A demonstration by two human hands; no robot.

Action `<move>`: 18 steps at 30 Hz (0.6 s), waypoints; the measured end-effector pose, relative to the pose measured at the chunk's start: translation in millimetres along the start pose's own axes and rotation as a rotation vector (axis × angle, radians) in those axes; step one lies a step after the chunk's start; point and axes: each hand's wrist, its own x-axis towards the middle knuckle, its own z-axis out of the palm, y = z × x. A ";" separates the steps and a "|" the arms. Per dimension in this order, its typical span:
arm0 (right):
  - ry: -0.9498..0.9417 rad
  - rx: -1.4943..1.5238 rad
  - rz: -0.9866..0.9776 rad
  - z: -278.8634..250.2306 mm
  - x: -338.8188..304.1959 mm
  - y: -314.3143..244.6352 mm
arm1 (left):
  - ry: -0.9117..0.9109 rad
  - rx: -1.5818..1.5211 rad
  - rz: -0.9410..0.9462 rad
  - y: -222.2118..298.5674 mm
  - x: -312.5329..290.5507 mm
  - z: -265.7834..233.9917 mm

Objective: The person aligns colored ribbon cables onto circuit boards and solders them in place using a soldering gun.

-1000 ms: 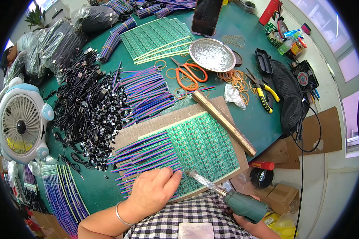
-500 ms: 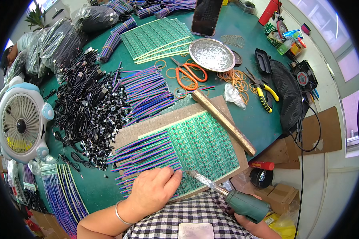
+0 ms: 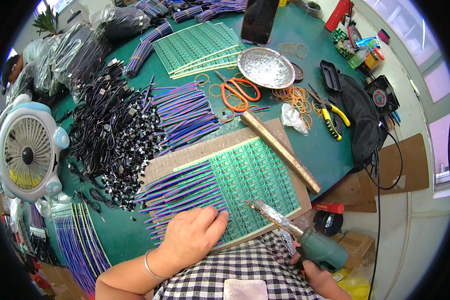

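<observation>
My right hand (image 3: 315, 274) grips a soldering gun (image 3: 321, 249) with a green body, partly hidden behind it. Its worn silver barrel points up and left over the green circuit board panel (image 3: 257, 185). The left half of this panel carries rows of blue, pink and black wires (image 3: 185, 187). My left hand (image 3: 195, 235) rests at the panel's near edge with curled fingers closed on the wires there; the fingertips are hidden. Under the panel lies a brown board (image 3: 185, 159), and a wooden bar (image 3: 282, 152) crosses its right side.
Beyond the board are loose wires (image 3: 185, 115), orange-handled scissors (image 3: 240, 95), a metal dish (image 3: 266, 67), rubber bands (image 3: 292, 100) and yellow-handled pliers (image 3: 330, 112). Black cables (image 3: 105, 125) heap at the left beside a fan (image 3: 27, 150). More panels (image 3: 197, 47) and a phone (image 3: 259, 20) are at the back.
The soldering gun has moved right and up, its tip away from my left fingers. My left hand stays nearly in place.
</observation>
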 end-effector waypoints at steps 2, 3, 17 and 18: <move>0.035 0.029 0.018 -2.4 0.0 1.5 | 0.003 -0.006 -0.001 0.0 0.5 -0.4; -0.066 -0.027 -0.017 -8.7 3.2 3.9 | 0.002 -0.003 -0.001 0.8 0.0 -0.2; -0.083 0.034 -0.111 -1.9 6.3 10.4 | 0.004 0.000 -0.007 0.5 -0.8 0.4; -0.089 -0.037 -0.140 -2.2 6.8 11.7 | 0.004 0.001 -0.008 0.3 -1.0 0.0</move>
